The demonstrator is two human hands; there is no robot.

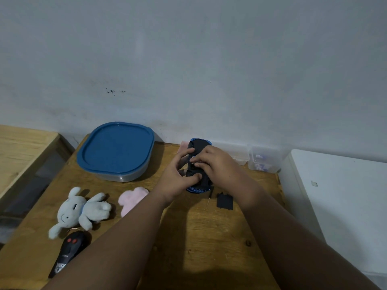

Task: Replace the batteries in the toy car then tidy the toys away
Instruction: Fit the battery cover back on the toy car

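The large container (115, 151) at the back left of the table is closed with a blue lid, so we cannot see what is in it. Two small clear boxes (263, 159) stand by the wall; something pale lies in them, too blurred to name.

The wooden table (209, 237) stands against a grey wall (188, 59), between a second wooden table (21, 147) and a white cabinet (339, 195). On it lie a grey plush toy (79, 208), a pink plush toy (132, 197), a black remote control (69, 250), a thin screwdriver (210, 195) and a black battery cover (224, 201).

The toy car (195, 146) is at the back middle, underside up, with its long axis running from us toward the wall. We cannot tell which end is the front. The left hand (178, 178) grips its left side, thumb on the underside. The right hand (217, 164) curls over the right side, its fingertips at the middle of the underside.
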